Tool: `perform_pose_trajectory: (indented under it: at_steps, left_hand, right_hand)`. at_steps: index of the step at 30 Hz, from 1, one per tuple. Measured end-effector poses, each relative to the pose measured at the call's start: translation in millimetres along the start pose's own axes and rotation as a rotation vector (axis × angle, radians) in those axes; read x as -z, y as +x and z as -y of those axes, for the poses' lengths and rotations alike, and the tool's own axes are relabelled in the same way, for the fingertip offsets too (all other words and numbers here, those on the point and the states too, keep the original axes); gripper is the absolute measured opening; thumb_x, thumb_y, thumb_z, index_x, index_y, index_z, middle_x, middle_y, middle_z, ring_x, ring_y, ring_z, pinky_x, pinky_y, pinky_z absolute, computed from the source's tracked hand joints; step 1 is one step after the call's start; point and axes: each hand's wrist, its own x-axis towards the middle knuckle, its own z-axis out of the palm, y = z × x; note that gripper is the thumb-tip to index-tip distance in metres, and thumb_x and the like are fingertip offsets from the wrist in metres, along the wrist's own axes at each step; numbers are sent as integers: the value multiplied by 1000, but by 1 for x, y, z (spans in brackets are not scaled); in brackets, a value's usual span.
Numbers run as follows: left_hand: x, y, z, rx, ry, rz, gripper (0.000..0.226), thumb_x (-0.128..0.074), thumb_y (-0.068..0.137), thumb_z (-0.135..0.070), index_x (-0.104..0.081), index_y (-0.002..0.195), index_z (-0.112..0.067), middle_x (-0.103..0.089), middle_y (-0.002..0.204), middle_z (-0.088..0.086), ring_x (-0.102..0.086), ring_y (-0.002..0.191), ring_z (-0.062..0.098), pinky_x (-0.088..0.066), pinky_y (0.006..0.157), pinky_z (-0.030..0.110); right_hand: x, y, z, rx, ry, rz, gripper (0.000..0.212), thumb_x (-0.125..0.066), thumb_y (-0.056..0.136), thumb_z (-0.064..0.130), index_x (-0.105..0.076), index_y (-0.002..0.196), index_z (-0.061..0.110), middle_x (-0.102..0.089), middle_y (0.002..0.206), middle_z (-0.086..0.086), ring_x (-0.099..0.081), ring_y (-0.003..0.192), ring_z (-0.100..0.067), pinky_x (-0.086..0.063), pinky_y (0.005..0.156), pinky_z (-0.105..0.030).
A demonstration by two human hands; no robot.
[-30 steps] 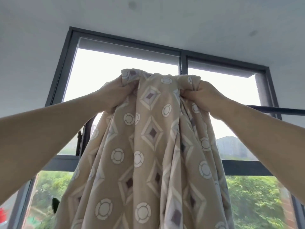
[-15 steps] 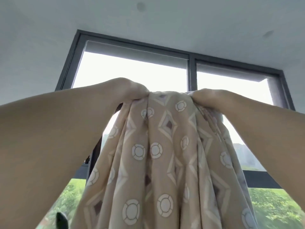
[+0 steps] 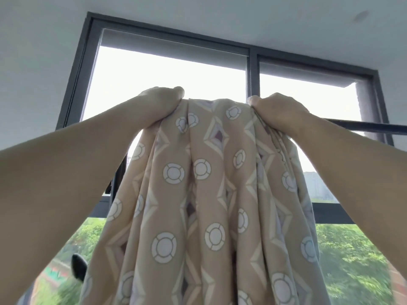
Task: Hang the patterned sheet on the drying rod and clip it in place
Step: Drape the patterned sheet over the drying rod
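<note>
Head view: looking up toward a window (image 3: pixel 171 69).
Left hand (image 3: pixel 161 101): gripping patterned sheet (image 3: pixel 204 183) top, bunched.
Right hand (image 3: pixel 278 111): clutching opposite top corner.
Sheet: hanging between hands, beside drying rod (image 3: pixel 370 126).

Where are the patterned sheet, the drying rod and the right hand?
patterned sheet (image 3: pixel 198 172): head view, middle fold.
drying rod (image 3: pixel 363 125): head view, bare stretch at right.
right hand (image 3: pixel 279 111): head view, back of hand.

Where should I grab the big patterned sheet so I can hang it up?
Grab the patterned sheet along its bunched top edge, from the near side, one hand at each end like the left hand and right hand do now. The rest hangs in long folds, so a top grip probably helps it drape over the drying rod.
</note>
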Motion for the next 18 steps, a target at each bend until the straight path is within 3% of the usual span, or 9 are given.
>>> perform_pose_trajectory:
  at_steps: [3,6,8,11,15,18]
  left_hand:
    - [-2,-8,2,-7,74,-157,46,-28,87,-45,-59,83,-11,-61,82,8,-57,79,27,-43,73,35]
    - [-6,-17,10,-43,208,-245,57,-22,91,-52,-59,102,-11,-58,81,6,-55,81,27,-39,71,34]
    - [-4,-21,17,-62,250,-281,61,-18,92,-56,-57,111,-13,-58,89,7,-54,85,28,-38,72,35]
    - [0,-30,27,-80,264,-317,59,-16,93,-57,-54,105,-13,-59,90,7,-53,85,28,-36,70,36]
    - [8,-40,28,-88,199,-316,56,-15,95,-55,-54,108,-17,-59,95,5,-52,89,26,-34,72,35]
    - [17,-37,27,-33,33,-187,54,-22,94,-54,-58,111,-18,-61,98,2,-54,91,23,-39,76,34]
  right_hand:
    - [-7,-10,-8,55,-102,-146,51,-20,93,45,-59,94,12,-59,91,-5,-50,86,-26,-30,90,-40]
    - [-7,-20,-12,87,-112,-221,56,-18,94,47,-60,106,12,-59,98,-9,-50,100,-30,-28,94,-41]
    - [-7,-26,-13,119,-109,-255,53,-18,94,48,-56,102,12,-58,96,-9,-49,105,-31,-28,96,-42]
    - [-7,-35,-13,161,-96,-289,43,-20,94,47,-47,91,14,-52,92,-7,-45,99,-28,-28,95,-41]
    - [-5,-48,-8,155,-77,-307,47,-24,95,47,-52,107,12,-56,108,-9,-44,106,-28,-25,100,-39]
    - [-4,-57,-1,120,-49,-282,45,-26,95,46,-50,118,14,-52,122,-9,-40,120,-27,-20,108,-39]
